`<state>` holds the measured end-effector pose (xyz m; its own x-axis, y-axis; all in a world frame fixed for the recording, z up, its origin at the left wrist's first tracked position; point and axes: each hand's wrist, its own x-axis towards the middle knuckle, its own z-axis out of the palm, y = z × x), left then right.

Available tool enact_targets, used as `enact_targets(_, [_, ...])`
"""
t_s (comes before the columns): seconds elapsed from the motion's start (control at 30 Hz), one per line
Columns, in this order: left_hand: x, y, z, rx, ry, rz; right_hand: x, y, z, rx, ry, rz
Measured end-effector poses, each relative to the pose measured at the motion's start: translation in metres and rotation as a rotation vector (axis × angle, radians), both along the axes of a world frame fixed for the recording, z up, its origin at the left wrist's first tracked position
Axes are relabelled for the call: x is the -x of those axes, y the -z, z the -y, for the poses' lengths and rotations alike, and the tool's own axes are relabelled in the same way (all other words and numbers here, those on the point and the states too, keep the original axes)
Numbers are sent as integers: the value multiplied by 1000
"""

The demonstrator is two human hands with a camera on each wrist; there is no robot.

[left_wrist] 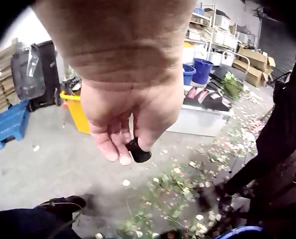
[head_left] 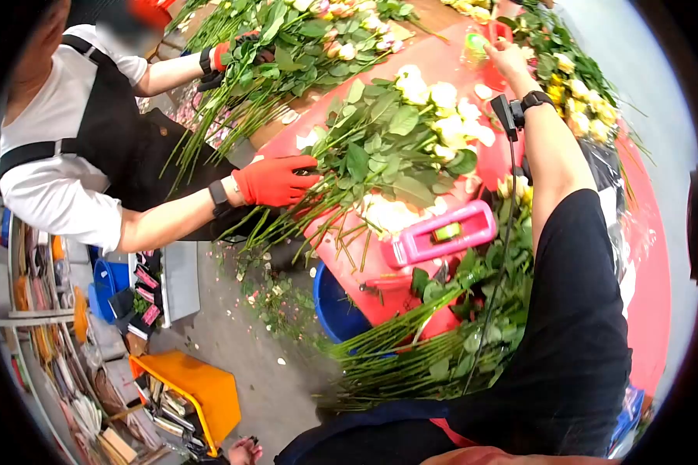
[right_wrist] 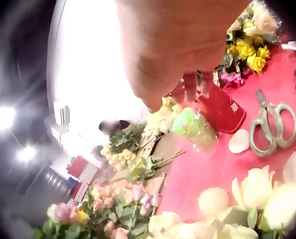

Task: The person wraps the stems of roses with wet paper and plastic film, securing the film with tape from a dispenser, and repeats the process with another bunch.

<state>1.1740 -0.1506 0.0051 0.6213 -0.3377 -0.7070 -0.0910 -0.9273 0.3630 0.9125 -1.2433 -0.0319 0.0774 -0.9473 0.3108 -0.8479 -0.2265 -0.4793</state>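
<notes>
My right hand (head_left: 508, 62) reaches out over the far part of the table. Its fingertips (right_wrist: 190, 92) are right at the edge of a red plastic piece (right_wrist: 225, 109) with a small white printed square. I cannot tell whether they grip it. A green and clear roll (right_wrist: 192, 127) sits beside that piece. My left hand (left_wrist: 133, 114) hangs low over the floor, thumb and fingers pinching a small black thing (left_wrist: 139, 151). White roses (head_left: 446, 101) with long stems lie mid-table, and another person's red-gloved hand (head_left: 275, 180) is on their stems.
Grey-green scissors (right_wrist: 272, 124) lie on the pink table cover (right_wrist: 177, 184). Nearer me are a pink tape dispenser (head_left: 442, 234) and more green stems (head_left: 395, 356). Yellow flowers (head_left: 585, 108) lie right. A blue bucket (head_left: 333, 302) and an orange bin (head_left: 202, 387) stand on the littered floor.
</notes>
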Motion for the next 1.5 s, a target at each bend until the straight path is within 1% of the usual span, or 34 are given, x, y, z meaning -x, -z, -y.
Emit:
enact_targets(0.03, [6,-7,4,-57,290,151,-8,-5,-7,82,-72,-63])
enact_targets(0.1, [10,-12,18,-66,-570,-80,-32,8,13,184,-330,16])
enact_targets(0.13, [13,-17,35,-64,-999,-192,-44,12,19,208,-350,-65])
enact_targets(0.17, [15,-25,52,-171,-913,-141,-53,21,26,258,-356,48])
enact_targets(0.23, [14,-16,51,-103,-1035,-94,-51,40,54,179,-220,-48])
enact_targets(0.27, [12,-11,46,-138,-1007,-108,-44,44,62,113,-120,-126])
enact_targets(0.3, [9,-4,41,-169,-979,-125,-42,36,54,128,-26,-77])
enact_targets(0.37, [5,7,32,-204,-950,-170,-39,33,70,130,54,-249])
enact_targets(0.4, [3,10,28,-211,-948,-201,-39,32,66,139,77,-264])
enact_targets(0.47, [0,18,22,-217,-943,-258,-41,20,43,82,96,-289])
enact_targets(0.5, [3,19,22,-217,-966,-241,-43,14,33,52,102,-302])
enact_targets(0.53, [2,21,26,-216,-984,-224,-44,8,28,-42,113,-357])
enact_targets(0.63, [3,29,40,-197,-1038,-169,-54,-7,12,-62,86,-453])
enact_targets(0.73, [4,35,55,-164,-1079,-138,-46,12,27,18,1,-551])
enact_targets(0.8, [10,35,57,-141,-1103,-143,-43,16,37,-90,7,-507])
enact_targets(0.83, [12,38,47,-132,-1089,-139,-42,20,45,-144,4,-487])
enact_targets(0.87, [13,43,38,-121,-1075,-137,-42,25,57,-161,-46,-542])
enact_targets(0.9, [16,47,30,-113,-1059,-139,-47,13,43,-233,-59,-549])
enact_targets(0.93, [18,44,32,-117,-1100,-160,-49,8,29,-209,-12,-545])
enact_targets(0.97, [21,48,26,-107,-1094,-167,-55,5,21,-184,34,-540])
enact_targets(1.0, [21,50,21,-97,-1089,-173,-51,15,33,-171,16,-495])
enact_targets(1.03, [22,51,20,-88,-1081,-178,-48,17,34,-136,-11,-383])
enact_targets(1.07, [24,52,20,-76,-1084,-170,-47,20,36,-148,24,-401])
enact_targets(1.1, [26,45,41,-81,-1095,-156,-48,19,31,-160,59,-420])
enact_targets(1.13, [26,36,66,-90,-1103,-144,-44,25,37,-154,14,-446])
enact_targets(1.17, [26,30,77,-103,-1108,-133,-47,23,34,-96,-3,-418])
enact_targets(1.23, [25,37,72,-63,-1098,-151,-42,17,25,18,-23,-374])
enact_targets(1.27, [23,41,72,-55,-1077,-149,-40,10,24,28,8,-326])
enact_targets(1.3, [21,42,79,-44,-1055,-149,-35,-3,21,-13,24,-246])
enact_targets(1.37, [15,48,95,94,-1079,-107,-26,-34,14,-88,49,-79])
enact_targets(1.4, [11,48,111,165,-1093,-83,-18,-44,9,-46,-29,70])
enact_targets(1.43, [5,48,129,270,-1053,-109,-15,-61,-4,-165,-80,141])
enact_targets(1.5, [-8,43,182,479,-966,-164,-15,-103,-57,-399,-184,281])
